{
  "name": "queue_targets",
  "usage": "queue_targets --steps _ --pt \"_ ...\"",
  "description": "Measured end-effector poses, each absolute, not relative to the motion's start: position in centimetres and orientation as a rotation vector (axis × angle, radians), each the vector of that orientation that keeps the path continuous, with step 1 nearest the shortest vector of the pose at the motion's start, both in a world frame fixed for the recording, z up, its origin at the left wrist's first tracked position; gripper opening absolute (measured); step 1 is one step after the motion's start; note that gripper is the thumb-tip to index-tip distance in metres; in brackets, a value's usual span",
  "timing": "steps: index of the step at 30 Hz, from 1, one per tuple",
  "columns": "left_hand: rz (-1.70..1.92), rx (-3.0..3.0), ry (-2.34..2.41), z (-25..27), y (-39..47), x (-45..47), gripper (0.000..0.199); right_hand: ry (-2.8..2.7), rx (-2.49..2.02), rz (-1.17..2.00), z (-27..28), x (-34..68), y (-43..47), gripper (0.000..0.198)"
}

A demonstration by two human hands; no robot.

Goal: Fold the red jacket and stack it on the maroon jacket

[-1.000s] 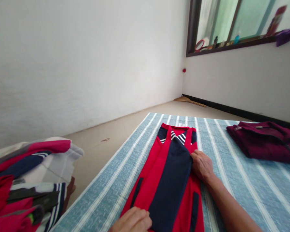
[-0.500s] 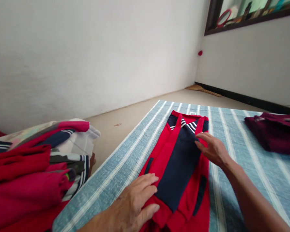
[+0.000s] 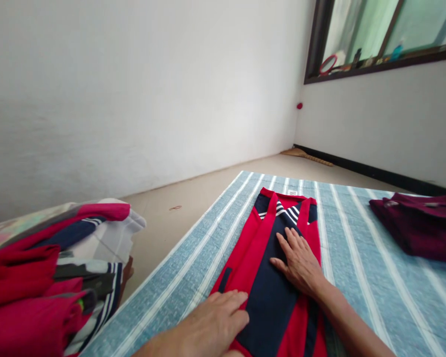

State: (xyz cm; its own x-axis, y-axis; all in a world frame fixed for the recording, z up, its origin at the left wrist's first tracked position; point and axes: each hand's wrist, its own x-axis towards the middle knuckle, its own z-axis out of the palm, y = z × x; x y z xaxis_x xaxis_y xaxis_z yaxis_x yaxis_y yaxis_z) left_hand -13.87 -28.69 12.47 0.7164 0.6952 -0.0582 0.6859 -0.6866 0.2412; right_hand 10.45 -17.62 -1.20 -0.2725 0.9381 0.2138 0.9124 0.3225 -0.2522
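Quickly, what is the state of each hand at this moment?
Left hand: open, laid on the red-and-navy garment.
Right hand: open, spread on the same garment, farther forward.

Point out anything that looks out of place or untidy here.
A thin reddish loop lies on its own on the floor, as if dropped. The clothes pile at the left is jumbled, unlike the folded maroon garment. The red-and-navy garment shows no visible damage.
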Motion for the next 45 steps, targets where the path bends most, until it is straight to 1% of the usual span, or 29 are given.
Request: queue_targets --steps 2,5,9,13,15,17,22,29,38,45 --pt "-0.057 2.644 1.119 12.2 -25.5 -12.1 0.029 -2.272 -1.653 0.114 -0.9 10.2 -17.7 0.068" --pt "0.037 2.569 1.233 10.6 -19.0 -7.6 0.030 -2.271 -1.643 0.107 -0.8 10.0 -17.8 0.066" --pt "0.143 2.453 1.461 7.3 -10.7 -1.4 0.052 -2.270 -1.650 0.092 -1.1 9.7 -17.6 0.065" --pt "0.077 2.357 1.536 4.3 -6.3 1.4 0.075 -2.238 -1.664 0.079 -1.6 9.7 -17.5 0.066" --pt "0.037 2.339 1.527 3.2 -5.6 1.6 0.082 -2.225 -1.671 0.081 -1.8 9.6 -17.4 0.067" --pt "0.015 2.342 1.513 2.6 -5.2 1.3 0.083 -2.231 -1.679 0.101 -1.7 9.5 -17.3 0.067" --pt "0.059 2.379 1.533 2.2 -4.0 1.1 0.079 -2.246 -1.715 0.157 -1.0 9.3 -17.3 0.066" --pt "0.135 2.380 1.651 1.3 -1.9 2.1 0.083 -2.250 -1.730 0.193 -0.7 9.2 -17.3 0.067" --pt "0.121 2.340 1.687 1.2 -1.9 2.1 0.080 -2.269 -1.775 0.347 0.2 9.3 -17.4 0.070" --pt "0.177 2.329 1.671 1.3 -1.9 1.9 0.077 -2.274 -1.790 0.360 0.3 9.4 -17.4 0.070"
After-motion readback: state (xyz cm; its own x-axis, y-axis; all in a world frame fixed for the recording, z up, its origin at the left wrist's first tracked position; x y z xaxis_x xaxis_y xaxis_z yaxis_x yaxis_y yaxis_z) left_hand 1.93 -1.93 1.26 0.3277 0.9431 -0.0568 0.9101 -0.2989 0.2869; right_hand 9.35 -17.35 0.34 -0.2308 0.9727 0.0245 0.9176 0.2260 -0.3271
